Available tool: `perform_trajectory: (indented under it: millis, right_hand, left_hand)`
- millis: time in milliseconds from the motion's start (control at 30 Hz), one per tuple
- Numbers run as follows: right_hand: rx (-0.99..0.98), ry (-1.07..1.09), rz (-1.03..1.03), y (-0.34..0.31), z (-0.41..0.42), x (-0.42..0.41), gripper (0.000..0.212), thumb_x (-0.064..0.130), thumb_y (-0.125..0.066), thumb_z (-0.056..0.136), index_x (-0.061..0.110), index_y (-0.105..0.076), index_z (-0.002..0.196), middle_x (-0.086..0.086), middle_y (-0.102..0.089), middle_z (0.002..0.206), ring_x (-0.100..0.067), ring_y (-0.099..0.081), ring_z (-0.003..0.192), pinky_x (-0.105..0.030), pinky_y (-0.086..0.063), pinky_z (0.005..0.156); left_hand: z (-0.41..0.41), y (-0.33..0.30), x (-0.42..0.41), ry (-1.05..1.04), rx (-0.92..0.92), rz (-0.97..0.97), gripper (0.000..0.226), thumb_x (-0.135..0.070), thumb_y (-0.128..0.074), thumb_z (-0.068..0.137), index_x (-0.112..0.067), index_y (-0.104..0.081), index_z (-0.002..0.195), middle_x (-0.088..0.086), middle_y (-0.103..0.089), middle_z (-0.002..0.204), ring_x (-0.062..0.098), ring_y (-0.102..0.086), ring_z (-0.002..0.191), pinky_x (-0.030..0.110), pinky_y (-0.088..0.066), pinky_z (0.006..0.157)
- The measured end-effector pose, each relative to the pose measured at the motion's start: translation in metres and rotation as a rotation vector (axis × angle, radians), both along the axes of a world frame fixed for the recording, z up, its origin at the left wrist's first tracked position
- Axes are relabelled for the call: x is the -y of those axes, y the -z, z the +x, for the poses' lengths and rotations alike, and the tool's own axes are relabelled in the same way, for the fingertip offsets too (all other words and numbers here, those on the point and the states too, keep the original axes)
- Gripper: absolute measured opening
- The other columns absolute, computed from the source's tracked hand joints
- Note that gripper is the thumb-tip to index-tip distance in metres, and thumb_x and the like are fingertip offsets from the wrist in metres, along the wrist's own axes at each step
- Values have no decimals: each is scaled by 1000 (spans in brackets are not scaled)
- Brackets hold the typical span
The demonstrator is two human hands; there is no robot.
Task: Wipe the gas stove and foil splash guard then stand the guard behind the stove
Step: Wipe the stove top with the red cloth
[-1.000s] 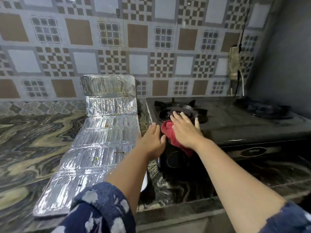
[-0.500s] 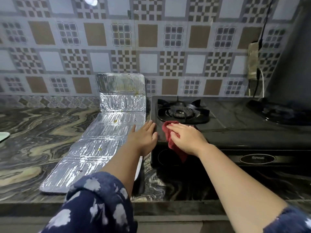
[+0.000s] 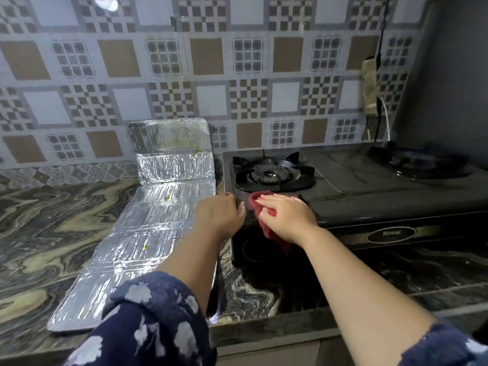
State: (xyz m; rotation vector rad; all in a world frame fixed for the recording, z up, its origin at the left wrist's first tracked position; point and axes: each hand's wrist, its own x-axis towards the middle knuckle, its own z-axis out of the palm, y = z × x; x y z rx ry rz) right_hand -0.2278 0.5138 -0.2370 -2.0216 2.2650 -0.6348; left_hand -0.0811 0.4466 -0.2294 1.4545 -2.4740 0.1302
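Note:
The black two-burner gas stove (image 3: pixel 369 204) sits on the marbled counter at the right. My right hand (image 3: pixel 287 217) presses a red cloth (image 3: pixel 260 207) onto the stove's front left corner, just in front of the left burner (image 3: pixel 273 174). My left hand (image 3: pixel 220 213) rests on the stove's left edge, fingers curled over it. The foil splash guard (image 3: pixel 148 228) lies flat on the counter left of the stove, with its far panel (image 3: pixel 169 140) leaning up against the tiled wall. Small food specks dot the foil.
The right burner (image 3: pixel 422 162) is at the far right, near a grey side wall. A wall socket with cables (image 3: pixel 371 85) hangs above the stove's back right. The counter's front edge (image 3: pixel 264 328) runs below my arms.
My right hand has drawn the red cloth back from the left burner to the stove's front left corner. My left hand stays at the stove's left edge. The camera has tilted up.

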Motion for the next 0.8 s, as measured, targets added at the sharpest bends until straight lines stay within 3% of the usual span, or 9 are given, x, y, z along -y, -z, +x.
perform_trajectory:
  millis: [267, 433, 567, 700, 800]
  right_hand:
    - [-45, 235, 122, -6, -50, -5, 45, 40, -33, 96, 37, -43, 140, 14, -32, 155, -12, -29, 143, -39, -20, 117]
    - [-27, 125, 69, 0, -49, -7, 46, 43, -39, 93, 39, -45, 138, 18, -34, 152, -8, -28, 143, -35, -18, 117]
    - [-5, 218, 137, -3, -114, -26, 49, 39, -41, 92, 35, -42, 141, 13, -33, 154, -9, -26, 145, -35, -19, 119]
    - [-53, 253, 264, -9, -148, -15, 53, 39, -31, 95, 32, -30, 148, 11, -19, 159, -15, -16, 148, -42, -13, 119]
    - [-107, 171, 255, -13, -138, 1, 53, 42, -27, 95, 33, -30, 147, 13, -19, 159, -17, -15, 148, -48, -12, 119]
  left_hand:
    - [-16, -14, 3, 99, -48, 6, 32, -33, -42, 90, -24, -68, 106, 2, -66, 112, 27, -62, 105, 31, -43, 74]
    - [-42, -12, 3, 142, -71, 19, 33, -37, -44, 86, -29, -70, 106, -1, -69, 112, 25, -63, 106, 31, -48, 76]
    - [-65, -15, -5, 221, -101, 75, 33, -37, -45, 89, -30, -69, 109, -1, -69, 114, 25, -62, 108, 33, -50, 82]
    - [-84, -12, -10, 291, -78, 97, 36, -39, -43, 92, -34, -63, 121, -7, -62, 129, 19, -55, 120, 34, -49, 94]
    - [-90, -7, -12, 250, -67, 47, 37, -40, -43, 93, -34, -63, 123, -10, -60, 131, 15, -53, 123, 30, -47, 95]
